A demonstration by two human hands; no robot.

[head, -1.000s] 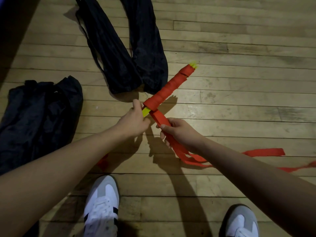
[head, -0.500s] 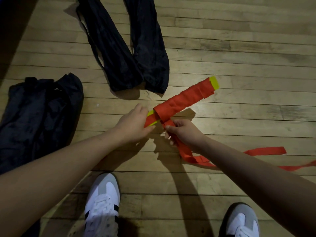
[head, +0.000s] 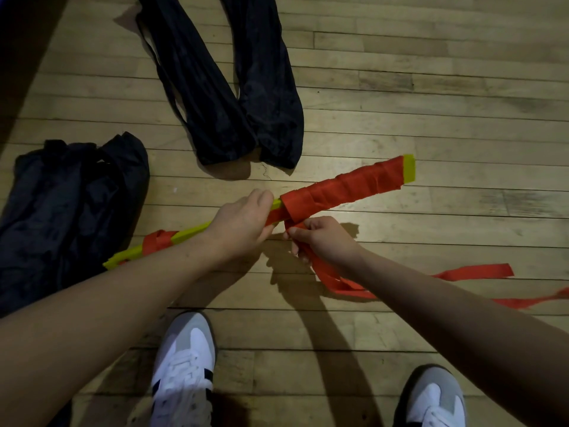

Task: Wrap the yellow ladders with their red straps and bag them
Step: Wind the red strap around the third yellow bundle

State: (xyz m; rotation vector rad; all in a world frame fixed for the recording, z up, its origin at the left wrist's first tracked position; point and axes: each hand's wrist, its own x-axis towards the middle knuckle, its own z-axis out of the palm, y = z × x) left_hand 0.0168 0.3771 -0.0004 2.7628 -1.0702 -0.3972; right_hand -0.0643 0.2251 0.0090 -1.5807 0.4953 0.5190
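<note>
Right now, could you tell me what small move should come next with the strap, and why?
Probably the right hand carries the red strap round the yellow ladder again: the left hand grips the bundle, bare yellow remains, and loose strap trails on the floor.

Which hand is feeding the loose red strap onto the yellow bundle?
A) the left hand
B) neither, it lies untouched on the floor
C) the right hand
C: the right hand pinches the red strap just below the wrapped part, its loose tail trailing over the floor, while the left hand grips the yellow ladder bundle.
</note>
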